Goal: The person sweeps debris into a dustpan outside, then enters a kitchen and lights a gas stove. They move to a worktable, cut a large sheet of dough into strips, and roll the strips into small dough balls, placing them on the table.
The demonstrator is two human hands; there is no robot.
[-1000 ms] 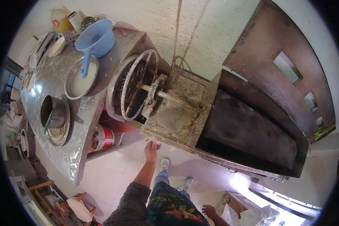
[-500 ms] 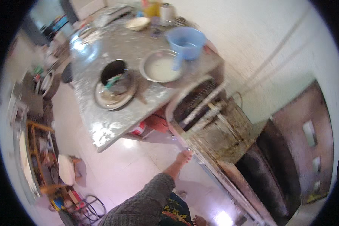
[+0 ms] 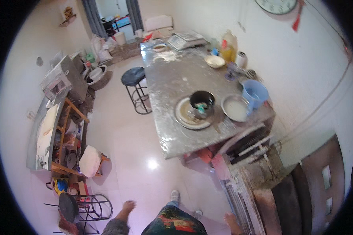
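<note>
My left hand (image 3: 129, 205) hangs over the tiled floor with loose fingers and nothing in it. Low at the right, my right hand (image 3: 229, 218) is beside the long side of a worn, grimy machine (image 3: 239, 188); its fingers look stretched out and empty, though small and blurred. Whether it touches the machine I cannot tell. Ahead of both hands stands a metal-topped table (image 3: 168, 98). On it are a dark pot (image 3: 202, 98) on a pale round plate (image 3: 183, 117), a metal bowl of cloudy liquid (image 3: 235, 108) and a blue plastic basin (image 3: 256, 93).
Black stools stand by the table (image 3: 133, 76) and at the lower left (image 3: 68, 207). A small cushioned seat (image 3: 90, 160) is beside a wooden-framed shelf unit (image 3: 59, 141). Farther along the table are a scale (image 3: 186, 40) and a yellow bottle (image 3: 228, 47). Dark panels (image 3: 292, 196) lean at the right.
My left hand has left the machine's edge and moved down and left over the floor. The view has swung up and left, bringing more of the room in.
</note>
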